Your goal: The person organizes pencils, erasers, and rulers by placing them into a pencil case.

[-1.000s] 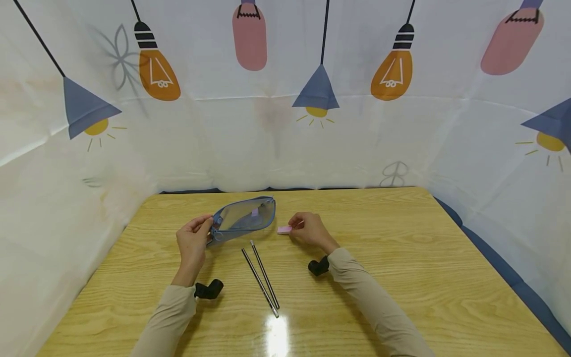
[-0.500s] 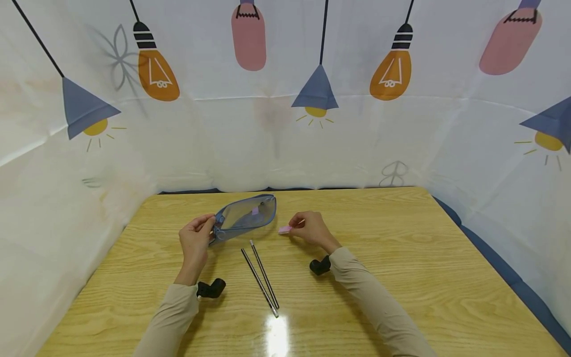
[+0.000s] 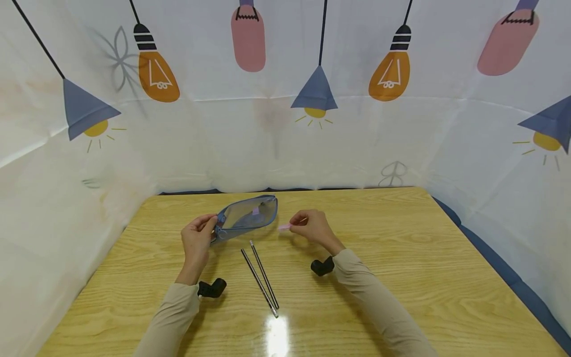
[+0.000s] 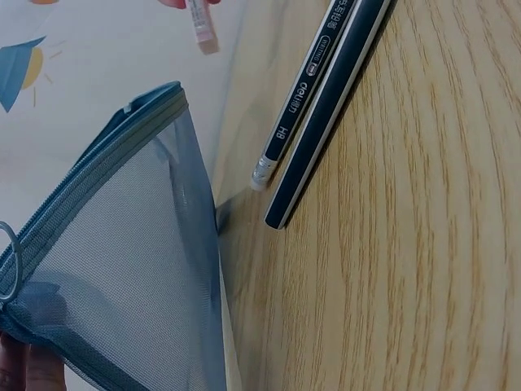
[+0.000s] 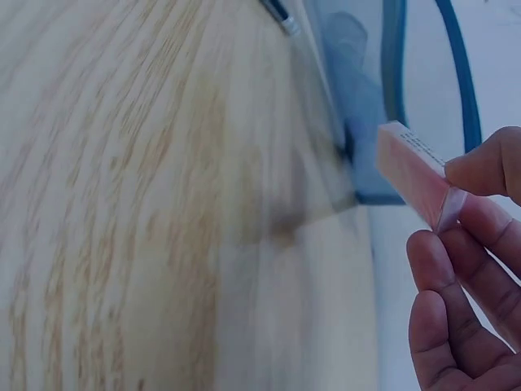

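Observation:
My left hand point(image 3: 196, 243) pinches one end of a blue mesh pencil case point(image 3: 247, 218), its zipper edge showing in the left wrist view with a ring pull. A small pink patch shows at the pencil case's far end in the head view. To the right of the case, my right hand point(image 3: 312, 228) pinches a pink eraser point(image 5: 415, 175) between thumb and fingers, raised off the table with its free end toward the case. Two dark striped pencils point(image 3: 260, 280) lie side by side on the table between the forearms; one shows "HB" in the left wrist view.
The wooden table point(image 3: 401, 267) has a bright light reflection near its front. Behind and beside it hangs a white cloth point(image 3: 214, 144) printed with lamps and bulbs. Each wrist carries a black camera mount point(image 3: 212, 288).
My right hand has lifted the eraser slightly off the table and tilted it. The left hand and pencil case have shifted a little to the right. The pencils stay put.

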Motion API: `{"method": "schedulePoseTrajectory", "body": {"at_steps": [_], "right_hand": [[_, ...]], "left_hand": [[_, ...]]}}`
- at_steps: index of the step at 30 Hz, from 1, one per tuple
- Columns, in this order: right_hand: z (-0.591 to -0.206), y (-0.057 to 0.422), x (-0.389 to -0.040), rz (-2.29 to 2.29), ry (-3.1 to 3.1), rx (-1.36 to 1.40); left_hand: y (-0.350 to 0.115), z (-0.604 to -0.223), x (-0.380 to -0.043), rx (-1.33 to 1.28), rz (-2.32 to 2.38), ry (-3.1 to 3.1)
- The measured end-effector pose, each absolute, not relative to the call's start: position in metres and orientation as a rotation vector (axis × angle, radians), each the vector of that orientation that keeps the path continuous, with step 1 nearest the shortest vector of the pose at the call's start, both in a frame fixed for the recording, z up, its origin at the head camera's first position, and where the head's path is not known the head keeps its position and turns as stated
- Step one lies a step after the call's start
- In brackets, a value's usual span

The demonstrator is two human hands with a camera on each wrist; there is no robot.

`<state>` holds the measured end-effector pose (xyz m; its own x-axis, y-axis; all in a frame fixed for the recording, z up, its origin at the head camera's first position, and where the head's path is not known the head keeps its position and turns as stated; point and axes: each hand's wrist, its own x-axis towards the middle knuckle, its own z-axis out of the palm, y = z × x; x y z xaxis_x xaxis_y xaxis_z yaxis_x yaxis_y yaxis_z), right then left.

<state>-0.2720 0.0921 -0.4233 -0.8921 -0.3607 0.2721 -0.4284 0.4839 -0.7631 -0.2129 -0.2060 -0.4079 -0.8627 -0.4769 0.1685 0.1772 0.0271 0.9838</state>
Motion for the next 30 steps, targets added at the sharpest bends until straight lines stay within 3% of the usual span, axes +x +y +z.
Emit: {"method": "schedulePoseTrajectory", "body": {"at_steps": [30], "right_hand": [[-0.411, 0.095, -0.257, 1.579, -2.339, 0.462]], "left_hand": [[-0.195, -0.410, -0.218, 0.261, -1.946, -1.823]]}}
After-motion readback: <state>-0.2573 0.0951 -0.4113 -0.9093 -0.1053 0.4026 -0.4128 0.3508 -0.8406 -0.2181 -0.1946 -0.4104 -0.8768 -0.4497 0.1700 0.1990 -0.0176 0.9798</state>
